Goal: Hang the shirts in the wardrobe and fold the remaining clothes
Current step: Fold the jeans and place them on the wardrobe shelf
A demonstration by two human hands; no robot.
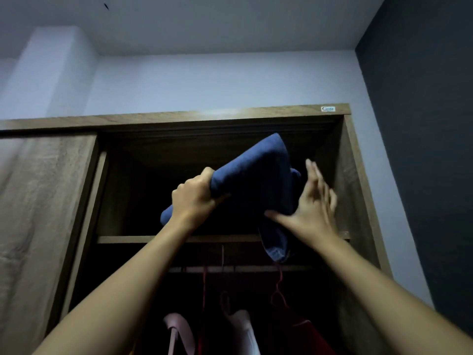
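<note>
**Folded blue garment** (256,180), thick and denim-like, held aloft in front of the open upper compartment of a brown wood-grain wardrobe (358,201). The bundle is tilted. Its upper end is near the compartment's ceiling, and its lower left end shows above the front edge of the wooden shelf board (143,239). One loose end hangs down past that edge towards the right.

**Left hand** (194,198): fingers curled tightly round the bundle's lower left end.

**Right hand** (309,203): fingers straight and spread, motion-blurred, at the bundle's right side, with the thumb reaching along its lower edge. Whether the palm touches the cloth cannot be told.

**Below the shelf board:** a pale horizontal hanging rail (243,269) carries thin red hangers (279,290). A pale pink garment (179,331) and a red garment (307,336) hang in the dark lower compartment.

**Surroundings:** at the left, a wood-grain sliding door (43,201) covers the wardrobe's other half. A small white label (328,108) sits near the right end of the top front edge. Pale walls and ceiling lie above and behind, and a dark wall (422,124) borders the right.
</note>
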